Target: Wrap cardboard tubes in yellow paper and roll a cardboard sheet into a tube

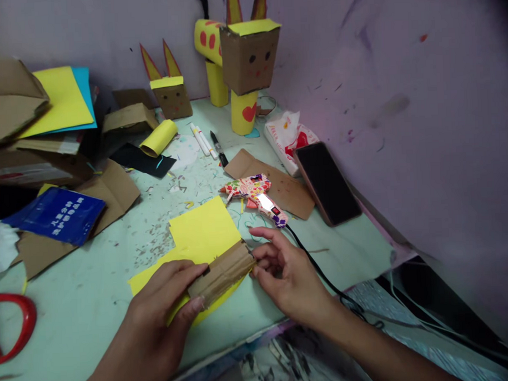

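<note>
Over yellow paper (205,225), the cardboard piece (226,274) is being pinched by the left hand (164,305), its right end being met by the curled right hand (284,270), grip unclear; likely light, crushable, it's best being edge-held.

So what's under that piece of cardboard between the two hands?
Yellow paper shows past the far and near edges of the cardboard; whatever lies directly beneath is covered.

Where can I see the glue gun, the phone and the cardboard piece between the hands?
Glue gun (253,187): head view, on its flowered barrel.
Phone (327,182): head view, on its dark screen.
Cardboard piece (223,273): head view, middle of its visible brown face.
</note>
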The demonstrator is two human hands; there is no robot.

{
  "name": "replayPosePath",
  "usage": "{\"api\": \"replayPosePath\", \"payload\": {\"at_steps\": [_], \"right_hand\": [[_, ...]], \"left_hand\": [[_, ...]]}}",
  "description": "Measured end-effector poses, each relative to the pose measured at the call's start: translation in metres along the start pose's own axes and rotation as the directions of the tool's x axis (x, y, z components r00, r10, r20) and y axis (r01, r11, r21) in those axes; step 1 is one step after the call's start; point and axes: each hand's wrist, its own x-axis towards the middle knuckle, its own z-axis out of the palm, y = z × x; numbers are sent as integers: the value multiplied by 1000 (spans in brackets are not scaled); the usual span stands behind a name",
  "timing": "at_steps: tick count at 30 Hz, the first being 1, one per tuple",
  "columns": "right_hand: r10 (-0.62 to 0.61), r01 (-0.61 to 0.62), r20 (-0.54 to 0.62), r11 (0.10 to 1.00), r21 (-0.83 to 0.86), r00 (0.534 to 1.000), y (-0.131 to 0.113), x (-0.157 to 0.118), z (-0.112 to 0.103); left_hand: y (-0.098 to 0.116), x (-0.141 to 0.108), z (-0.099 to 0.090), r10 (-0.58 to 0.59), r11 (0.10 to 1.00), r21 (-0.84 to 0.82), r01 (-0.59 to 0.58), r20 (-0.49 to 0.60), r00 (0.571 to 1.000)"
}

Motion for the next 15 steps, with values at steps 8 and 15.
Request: {"api": "replayPosePath", "payload": {"at_steps": [8,15], "right_hand": [[-90,94,54,992,-88,994,1,-3,-4],[-83,87,33,983,-160,996,2,-1,0]], "left_hand": [[-2,-2,1,-9,1000,-14,9,9,1000],[-6,-3,1,30,999,44,-30,0,1000]]}}
